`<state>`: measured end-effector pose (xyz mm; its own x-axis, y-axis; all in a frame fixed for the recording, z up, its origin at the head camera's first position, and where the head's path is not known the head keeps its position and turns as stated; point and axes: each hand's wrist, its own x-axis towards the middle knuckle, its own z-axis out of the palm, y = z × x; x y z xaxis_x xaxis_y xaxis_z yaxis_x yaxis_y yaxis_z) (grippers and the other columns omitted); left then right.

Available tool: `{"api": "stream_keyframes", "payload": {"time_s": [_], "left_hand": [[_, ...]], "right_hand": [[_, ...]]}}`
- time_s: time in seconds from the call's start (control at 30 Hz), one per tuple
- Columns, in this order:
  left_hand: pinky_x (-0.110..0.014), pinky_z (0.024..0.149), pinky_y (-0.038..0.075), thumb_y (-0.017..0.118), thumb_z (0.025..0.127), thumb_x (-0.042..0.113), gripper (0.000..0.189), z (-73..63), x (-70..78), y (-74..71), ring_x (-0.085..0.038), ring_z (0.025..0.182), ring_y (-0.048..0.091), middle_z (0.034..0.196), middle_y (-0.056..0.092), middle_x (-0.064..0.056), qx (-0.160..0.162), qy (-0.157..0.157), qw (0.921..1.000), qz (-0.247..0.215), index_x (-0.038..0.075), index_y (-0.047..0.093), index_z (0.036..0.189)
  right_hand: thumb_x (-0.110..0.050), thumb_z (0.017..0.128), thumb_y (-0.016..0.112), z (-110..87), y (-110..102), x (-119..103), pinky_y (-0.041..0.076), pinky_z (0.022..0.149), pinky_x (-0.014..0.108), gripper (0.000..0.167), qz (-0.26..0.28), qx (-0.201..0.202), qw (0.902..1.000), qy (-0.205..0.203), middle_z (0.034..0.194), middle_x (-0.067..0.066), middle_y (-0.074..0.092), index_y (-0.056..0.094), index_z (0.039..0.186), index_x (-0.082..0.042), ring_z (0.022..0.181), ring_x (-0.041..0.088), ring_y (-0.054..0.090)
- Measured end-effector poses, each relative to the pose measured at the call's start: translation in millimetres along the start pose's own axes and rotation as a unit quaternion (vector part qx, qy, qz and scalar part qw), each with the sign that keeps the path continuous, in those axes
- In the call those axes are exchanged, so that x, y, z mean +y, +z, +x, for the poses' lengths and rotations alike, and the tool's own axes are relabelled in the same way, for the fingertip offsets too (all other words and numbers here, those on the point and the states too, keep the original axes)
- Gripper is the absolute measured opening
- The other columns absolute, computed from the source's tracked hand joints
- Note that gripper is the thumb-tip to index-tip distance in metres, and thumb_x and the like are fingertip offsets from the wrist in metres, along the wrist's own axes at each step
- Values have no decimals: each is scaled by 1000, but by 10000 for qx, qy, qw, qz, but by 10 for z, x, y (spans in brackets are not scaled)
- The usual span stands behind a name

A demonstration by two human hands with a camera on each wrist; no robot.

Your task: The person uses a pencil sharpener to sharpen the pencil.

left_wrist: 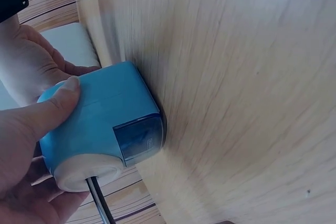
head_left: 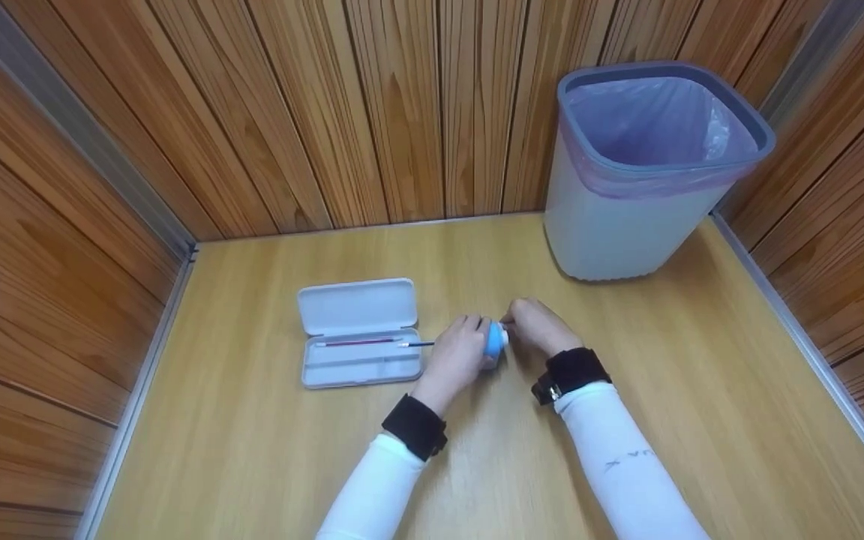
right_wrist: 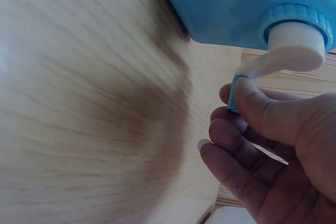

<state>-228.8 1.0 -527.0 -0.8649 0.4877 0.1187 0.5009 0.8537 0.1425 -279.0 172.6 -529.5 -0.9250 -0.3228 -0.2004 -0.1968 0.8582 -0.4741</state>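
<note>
A blue crank pencil sharpener (left_wrist: 105, 103) stands on the wooden table, and my left hand (head_left: 459, 349) grips it from above. In the left wrist view the thumb lies across its top edge. A dark pencil (left_wrist: 100, 200) sticks out of the sharpener's round white front; in the head view it points left toward the pencil case. My right hand (head_left: 541, 327) pinches the blue knob (right_wrist: 237, 94) of the white crank (right_wrist: 283, 56) between thumb and index finger. The other fingers curl loosely below the knob.
Left of the sharpener lies an opened grey pencil case (head_left: 361, 367) with a reddish pencil (head_left: 357, 342) inside. At the back right stands a pale bin (head_left: 619, 225) with a grey rim and a purple liner. Wooden panel walls (head_left: 402, 112) enclose the table's back and sides.
</note>
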Motion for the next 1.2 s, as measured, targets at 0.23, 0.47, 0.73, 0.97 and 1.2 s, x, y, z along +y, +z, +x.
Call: {"api": "stream_keyframes", "payload": {"time_s": [0.23, 0.47, 0.73, 0.97, 1.2], "left_hand": [[-35, 95, 50, 80, 83, 29, 60, -2, -3, -16, -24, 112, 58, 124, 60, -11, -2, -61, 9997, -233, 5, 59, 133], [-36, 93, 51, 82, 80, 28, 62, -5, -13, -2, -26, 108, 58, 121, 62, -12, 123, -64, 9994, -324, 3, 59, 131], [-35, 88, 53, 83, 79, 26, 55, -17, -20, 2, -24, 103, 60, 114, 64, -11, 267, -10, 9992, -282, 4, 62, 126], [-36, 88, 53, 83, 79, 28, 57, -27, -27, -2, -25, 105, 60, 116, 63, -12, 350, 141, 9992, -140, 3, 62, 126], [-35, 90, 52, 79, 83, 32, 59, -13, -60, -38, -25, 104, 60, 116, 63, -13, 55, 399, 9992, -50, 1, 60, 129]], "right_hand": [[7, 88, 57, -25, 99, 43, 46, 59, 33, 23, -136, 64, 9995, -289, 68, 2, 57, 74, 80, -5, 63, 18, 51], [4, 86, 59, -72, 157, 29, 41, 54, 31, 19, -148, 243, 9992, -296, 63, 0, 52, 68, 75, -8, 58, 18, 48], [4, 84, 64, -155, 181, 17, 48, 60, 37, 11, -285, 287, 9985, -370, 68, 2, 54, 68, 78, -4, 61, 20, 49], [1, 84, 66, -183, 200, 4, 47, 58, 38, 10, -232, 332, 9986, -340, 67, 2, 53, 66, 75, -4, 59, 19, 47], [1, 84, 66, -173, 204, -3, 45, 58, 38, 13, -226, 276, 9993, -103, 66, 2, 53, 66, 73, -5, 60, 20, 48]]}}
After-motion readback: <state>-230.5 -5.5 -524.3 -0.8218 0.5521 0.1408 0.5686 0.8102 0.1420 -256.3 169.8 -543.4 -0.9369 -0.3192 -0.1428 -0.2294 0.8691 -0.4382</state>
